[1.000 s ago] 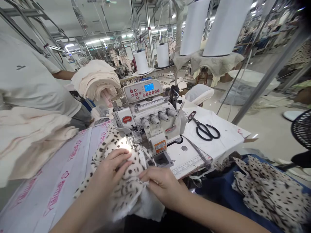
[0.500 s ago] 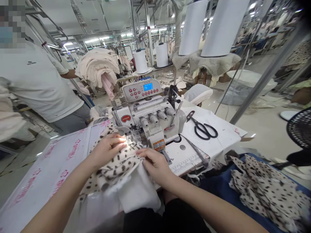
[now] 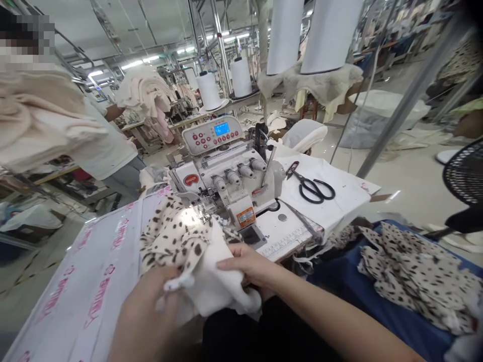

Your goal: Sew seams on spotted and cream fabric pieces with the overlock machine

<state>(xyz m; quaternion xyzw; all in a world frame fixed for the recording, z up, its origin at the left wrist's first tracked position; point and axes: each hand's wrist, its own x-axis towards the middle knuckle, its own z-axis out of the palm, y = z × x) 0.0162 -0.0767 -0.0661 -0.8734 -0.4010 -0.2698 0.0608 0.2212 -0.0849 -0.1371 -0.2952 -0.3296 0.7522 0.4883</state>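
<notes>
A cream fabric piece with dark spots (image 3: 177, 231) lies under the needle area of an overlock sewing machine (image 3: 226, 186), lit by its lamp. Its plain white underside (image 3: 217, 266) hangs toward my lap. My right hand (image 3: 249, 264) pinches the white part between thumb and fingers, just in front of the machine. Low on the left, my left hand (image 3: 151, 301) is blurred by motion; it is beside a bunched edge of the cloth, and its grip cannot be made out.
Black-handled scissors (image 3: 311, 186) lie on the white table surface right of the machine. More spotted fabric (image 3: 418, 276) is heaped on blue cloth at the right, near a black fan (image 3: 464, 186). Large thread cones (image 3: 287, 40) stand behind. A person (image 3: 109, 146) with pale fabric stands at left.
My left hand has left the needle area and come back toward me, low on the left. My right hand has moved down onto the white cloth. The person at left now has fabric in front.
</notes>
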